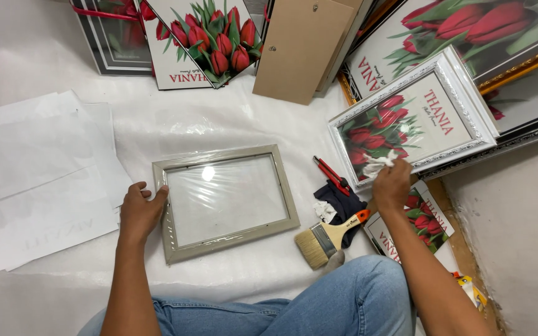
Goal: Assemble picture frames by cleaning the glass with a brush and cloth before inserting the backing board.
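The left hand (138, 211) rests its grip on the left rail of an empty grey-green picture frame (225, 202) lying flat on the white-covered floor (219, 124), thumb and fingers closed over the edge to steady it; the glass inside shows a glare spot. The right hand (391, 185) is closed on a crumpled white cloth (381, 163), pressed to the lower corner of a silver-framed tulip print (415, 124) that leans among other frames.

Just below that grip, toward the knee, lie a red utility knife (332, 175), a dark rag (339, 205) and a wide paintbrush (328, 239) with an orange-tipped handle. A stack of white paper sheets (38, 180) lies well out beyond the left grip.

To wipe well, I judge the cloth should stay bunched and move in short strokes toward the frame's edge, with light pressure so the leaning frame does not slide. The left grip should keep to the rail, fingertips off the glass.
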